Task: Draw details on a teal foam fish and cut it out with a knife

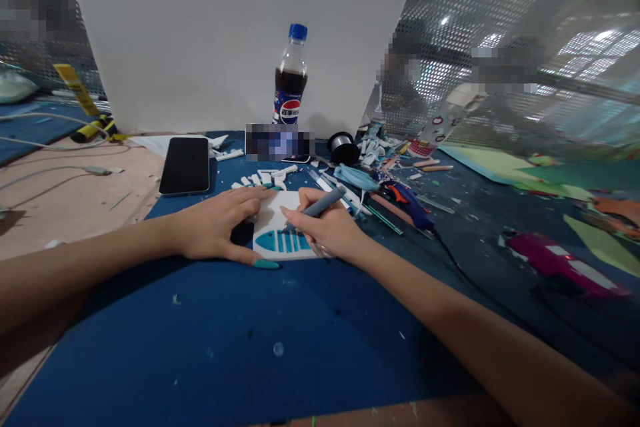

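A small white board (273,213) lies on the blue mat, with a blue fish-skeleton pattern (267,241) along its near side. My right hand (327,223) pinches a thick grey pen (325,202), held at a slant with its lower end over the board. Fingers partly cover that lower end and the right part of the pattern. At the board's left side rests my left hand (225,223), fingers stretched out and thumb apart from them. Its thumb, with a long teal nail, lies along the near left corner, and its fingertips reach toward the far left edge.
Behind the board lie white offcuts (285,175), a wire spool (343,147) and a cola bottle (291,83). A black phone (185,165) lies back left. On the right are a corded blue tool (410,203), a magenta device (560,263) and coloured sheets (490,167).
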`<state>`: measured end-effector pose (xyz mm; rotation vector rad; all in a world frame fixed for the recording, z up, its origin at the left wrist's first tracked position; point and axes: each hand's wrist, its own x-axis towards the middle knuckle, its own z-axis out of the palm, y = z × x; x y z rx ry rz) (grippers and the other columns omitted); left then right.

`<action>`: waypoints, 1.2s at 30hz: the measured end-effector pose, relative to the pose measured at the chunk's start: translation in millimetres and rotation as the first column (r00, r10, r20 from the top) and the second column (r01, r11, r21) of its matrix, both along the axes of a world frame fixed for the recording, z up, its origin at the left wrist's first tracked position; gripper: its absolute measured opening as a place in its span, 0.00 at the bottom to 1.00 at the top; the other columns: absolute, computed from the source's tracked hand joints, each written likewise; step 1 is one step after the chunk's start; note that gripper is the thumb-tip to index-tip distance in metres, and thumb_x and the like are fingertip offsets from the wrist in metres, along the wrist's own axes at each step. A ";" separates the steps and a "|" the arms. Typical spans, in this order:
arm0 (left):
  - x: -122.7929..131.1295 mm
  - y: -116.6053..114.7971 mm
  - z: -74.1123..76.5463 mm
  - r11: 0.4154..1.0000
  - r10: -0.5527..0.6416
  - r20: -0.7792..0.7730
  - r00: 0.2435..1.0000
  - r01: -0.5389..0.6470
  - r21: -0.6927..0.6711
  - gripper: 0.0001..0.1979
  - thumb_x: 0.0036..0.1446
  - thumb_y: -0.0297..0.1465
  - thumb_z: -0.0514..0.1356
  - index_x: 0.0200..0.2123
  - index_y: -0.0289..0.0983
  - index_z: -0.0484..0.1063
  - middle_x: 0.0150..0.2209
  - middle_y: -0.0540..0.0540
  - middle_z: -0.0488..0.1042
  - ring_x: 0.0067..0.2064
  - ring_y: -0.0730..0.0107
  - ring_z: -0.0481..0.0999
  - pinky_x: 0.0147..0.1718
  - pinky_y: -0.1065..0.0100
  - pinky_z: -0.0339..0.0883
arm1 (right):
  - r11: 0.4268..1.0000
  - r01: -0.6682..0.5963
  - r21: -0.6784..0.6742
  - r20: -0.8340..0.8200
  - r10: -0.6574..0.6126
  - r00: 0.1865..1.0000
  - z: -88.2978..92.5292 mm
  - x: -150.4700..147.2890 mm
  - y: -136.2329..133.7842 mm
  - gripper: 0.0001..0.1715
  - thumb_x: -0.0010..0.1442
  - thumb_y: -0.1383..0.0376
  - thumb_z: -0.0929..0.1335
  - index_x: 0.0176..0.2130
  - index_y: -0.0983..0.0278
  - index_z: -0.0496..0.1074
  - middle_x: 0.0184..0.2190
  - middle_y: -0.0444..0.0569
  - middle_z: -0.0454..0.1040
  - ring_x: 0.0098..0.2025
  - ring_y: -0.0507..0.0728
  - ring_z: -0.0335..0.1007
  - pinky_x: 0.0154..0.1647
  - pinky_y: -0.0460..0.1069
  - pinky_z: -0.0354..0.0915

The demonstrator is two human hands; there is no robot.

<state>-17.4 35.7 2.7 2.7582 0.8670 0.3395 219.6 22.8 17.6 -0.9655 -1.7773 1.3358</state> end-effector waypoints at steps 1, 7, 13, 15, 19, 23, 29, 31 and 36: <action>-0.3 0.2 -0.4 1.000 -0.005 0.005 1.000 0.005 0.002 0.33 0.55 0.58 0.58 0.49 0.35 0.66 0.67 0.29 0.55 0.68 0.44 0.55 0.62 0.47 0.54 | 1.000 0.003 0.001 0.002 -0.003 1.000 -0.5 0.0 0.2 0.25 0.54 0.61 0.73 0.22 0.60 0.53 0.11 0.33 0.56 0.13 0.46 0.55 0.14 0.43 0.49; -0.5 1.0 -1.1 1.000 -0.007 0.003 1.000 0.007 0.007 0.34 0.55 0.59 0.57 0.50 0.35 0.65 0.67 0.28 0.55 0.67 0.44 0.55 0.62 0.46 0.54 | 1.000 0.013 0.024 -0.053 -0.012 0.999 -3.5 1.2 0.5 0.24 0.55 0.61 0.73 0.23 0.60 0.54 0.10 0.32 0.55 0.12 0.45 0.54 0.14 0.43 0.51; 3.1 -1.2 2.5 1.000 0.009 -0.003 1.000 -0.009 0.005 0.34 0.54 0.61 0.56 0.45 0.35 0.66 0.66 0.27 0.56 0.66 0.42 0.57 0.61 0.47 0.56 | 1.000 -0.023 -0.004 -0.068 0.023 0.997 -1.9 1.6 -4.2 0.24 0.56 0.59 0.72 0.23 0.60 0.55 0.11 0.32 0.57 0.11 0.45 0.54 0.12 0.42 0.53; 3.7 -1.8 3.1 1.000 0.011 -0.001 1.000 -0.011 -0.005 0.34 0.54 0.61 0.56 0.45 0.34 0.66 0.66 0.26 0.56 0.66 0.42 0.57 0.61 0.46 0.56 | 0.999 -0.043 -0.009 -0.073 0.042 0.996 -2.1 1.4 -4.2 0.25 0.56 0.59 0.73 0.22 0.60 0.54 0.10 0.33 0.58 0.11 0.45 0.54 0.11 0.42 0.53; 4.3 -2.2 4.3 1.000 0.014 -0.003 1.000 -0.014 -0.008 0.34 0.54 0.61 0.56 0.44 0.35 0.66 0.65 0.26 0.57 0.66 0.41 0.58 0.60 0.46 0.57 | 0.998 -0.065 -0.015 -0.064 0.064 0.996 -4.2 1.3 -2.5 0.25 0.56 0.59 0.73 0.22 0.60 0.55 0.10 0.33 0.58 0.11 0.46 0.54 0.11 0.42 0.53; 4.7 -2.2 5.5 1.000 0.016 -0.004 1.000 -0.016 -0.001 0.33 0.53 0.61 0.57 0.42 0.35 0.66 0.65 0.26 0.58 0.65 0.41 0.59 0.60 0.46 0.57 | 0.998 -0.065 -0.020 -0.062 0.063 0.996 -4.6 0.9 -2.3 0.25 0.56 0.59 0.73 0.22 0.61 0.55 0.10 0.33 0.58 0.11 0.45 0.53 0.10 0.41 0.53; 3.0 -1.4 2.6 1.000 0.004 0.006 1.000 -0.004 -0.002 0.32 0.55 0.59 0.58 0.44 0.35 0.65 0.65 0.26 0.57 0.66 0.42 0.58 0.60 0.46 0.56 | 0.998 -0.068 -0.019 -0.068 0.067 0.995 -2.9 0.9 -3.6 0.24 0.56 0.61 0.73 0.22 0.61 0.55 0.10 0.33 0.59 0.11 0.45 0.53 0.11 0.41 0.53; 2.1 -0.9 1.1 1.000 -0.003 0.014 1.000 0.003 0.001 0.31 0.55 0.58 0.58 0.44 0.35 0.65 0.65 0.26 0.57 0.66 0.41 0.58 0.60 0.46 0.56 | 0.997 -0.073 -0.014 -0.063 0.072 0.995 -2.2 1.2 -3.7 0.24 0.56 0.61 0.72 0.22 0.61 0.55 0.10 0.33 0.59 0.11 0.45 0.54 0.11 0.41 0.54; 1.6 0.0 0.5 1.000 -0.012 0.016 1.000 0.012 -0.001 0.31 0.55 0.57 0.58 0.46 0.35 0.64 0.65 0.26 0.56 0.66 0.41 0.57 0.60 0.45 0.56 | 0.999 -0.052 0.016 -0.018 0.052 0.999 -1.9 1.3 -3.5 0.24 0.56 0.61 0.72 0.22 0.61 0.54 0.11 0.33 0.58 0.12 0.45 0.54 0.12 0.42 0.53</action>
